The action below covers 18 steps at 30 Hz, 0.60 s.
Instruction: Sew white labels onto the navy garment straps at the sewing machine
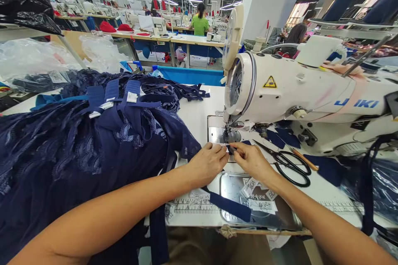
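As both hands meet just on the near side of the sewing machine (280, 87), a small piece of navy cloth (229, 149) is pinched between them, close before the machine's needle plate (216, 133); the left hand (209, 159) grips it with bent fingers, while the right hand (251, 161) grasps it between thumb and forefinger; whether a slim tool also sits in the right hand, I cannot tell; to the left of the sewing machine spreads a large heap of navy lace garments (87, 145), with white tags (132, 97) on some bands; to the right of the machine's needle lie black scissors (294, 165), a wooden-handled tool (306, 160) just beside them; nearer the person than the sewing machine, a metal tray (228, 182) bears loose white printed labels (248, 187), and a navy strap (228, 205) crosses its left edge.
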Motion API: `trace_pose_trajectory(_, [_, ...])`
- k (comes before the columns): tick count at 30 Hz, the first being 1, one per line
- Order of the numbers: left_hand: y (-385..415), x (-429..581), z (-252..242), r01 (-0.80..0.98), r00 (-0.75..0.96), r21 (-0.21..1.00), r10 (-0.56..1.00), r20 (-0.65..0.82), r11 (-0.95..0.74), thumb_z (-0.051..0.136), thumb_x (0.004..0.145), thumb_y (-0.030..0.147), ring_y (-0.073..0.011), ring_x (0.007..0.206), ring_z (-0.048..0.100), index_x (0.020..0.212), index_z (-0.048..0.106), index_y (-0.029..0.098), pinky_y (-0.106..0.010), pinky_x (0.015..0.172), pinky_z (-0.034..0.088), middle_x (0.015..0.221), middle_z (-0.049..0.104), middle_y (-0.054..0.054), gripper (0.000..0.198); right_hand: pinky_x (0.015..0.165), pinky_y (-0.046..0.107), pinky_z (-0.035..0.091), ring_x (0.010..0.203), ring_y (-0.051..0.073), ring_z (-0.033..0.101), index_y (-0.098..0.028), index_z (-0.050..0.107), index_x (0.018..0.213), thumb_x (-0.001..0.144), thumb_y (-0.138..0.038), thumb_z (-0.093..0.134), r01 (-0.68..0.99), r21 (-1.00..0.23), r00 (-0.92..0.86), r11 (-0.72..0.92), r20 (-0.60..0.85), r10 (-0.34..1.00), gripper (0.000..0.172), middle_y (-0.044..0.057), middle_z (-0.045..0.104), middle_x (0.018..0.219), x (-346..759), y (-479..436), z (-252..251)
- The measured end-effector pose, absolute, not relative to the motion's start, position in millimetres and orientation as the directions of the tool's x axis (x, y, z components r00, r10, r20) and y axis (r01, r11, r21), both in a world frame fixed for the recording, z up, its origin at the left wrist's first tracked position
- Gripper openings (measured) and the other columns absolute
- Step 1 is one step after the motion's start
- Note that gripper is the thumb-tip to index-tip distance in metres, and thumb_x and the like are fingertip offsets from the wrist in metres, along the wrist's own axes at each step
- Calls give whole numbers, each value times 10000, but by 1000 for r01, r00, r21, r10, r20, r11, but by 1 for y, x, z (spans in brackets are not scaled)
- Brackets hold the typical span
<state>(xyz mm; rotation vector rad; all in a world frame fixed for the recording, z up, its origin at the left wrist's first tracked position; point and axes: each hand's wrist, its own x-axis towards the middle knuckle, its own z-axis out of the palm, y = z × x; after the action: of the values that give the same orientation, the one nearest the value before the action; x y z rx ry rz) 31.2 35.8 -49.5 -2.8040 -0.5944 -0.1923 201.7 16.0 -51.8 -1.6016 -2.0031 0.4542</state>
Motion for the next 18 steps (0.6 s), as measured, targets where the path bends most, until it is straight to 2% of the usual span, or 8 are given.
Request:
trace_pose_trajectory(5, [36,32,-49,412,910,-234,382,163,-881,324,833,111,-220,940,459,1110,466,64,-349,761,358,1134,506,-141,315,479,224,355,484,119,496,-133,623,966,728,-156,406,771,-598,-156,220,158,975,324,-21,553,499,204,14,-51])
trace_pose_trajectory(13, [35,31,-48,415,909,-238,388,151,-878,332,833,121,-221,953,452,1116,461,65,-347,772,356,1150,496,-144,316,520,240,381,476,123,493,-133,611,1000,745,-152,391,832,-473,-219,288,197,956,338,-12,559,507,205,9,-49])
trace_pose_trajectory(18, [36,31,-48,408,911,-236,377,165,-882,333,832,120,-226,954,454,1111,464,59,-349,765,360,1138,504,-142,314,486,227,366,424,101,418,-119,634,936,725,-168,401,776,-575,-215,259,145,966,318,-44,473,451,208,11,-47])
